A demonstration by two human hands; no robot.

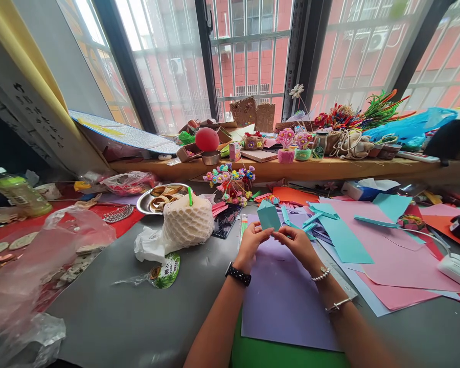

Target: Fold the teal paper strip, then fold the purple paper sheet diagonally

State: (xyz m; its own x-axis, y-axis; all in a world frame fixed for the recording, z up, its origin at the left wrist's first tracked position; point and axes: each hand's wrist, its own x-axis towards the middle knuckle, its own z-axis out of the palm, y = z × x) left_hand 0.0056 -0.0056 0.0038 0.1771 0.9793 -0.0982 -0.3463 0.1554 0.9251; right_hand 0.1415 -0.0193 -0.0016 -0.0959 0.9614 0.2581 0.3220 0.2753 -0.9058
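Note:
My left hand (251, 244) and my right hand (297, 243) meet over a purple paper sheet (287, 301) on the grey table (138, 317). Both pinch a small folded teal paper piece (269, 215), which stands upright above my fingertips. A black watch sits on my left wrist, a bead bracelet and a bangle on my right. Teal paper strips (314, 217) and a larger teal sheet (345, 240) lie just beyond my right hand.
Pink sheets (391, 255) and orange paper (291, 195) cover the right side. A foam-netted coconut with a green straw (187, 221), a metal plate (145, 202), a small flower bouquet (232, 183), plastic bags (30, 266) and a green bottle (19, 193) lie left. A cluttered wooden sill (329, 168) runs behind.

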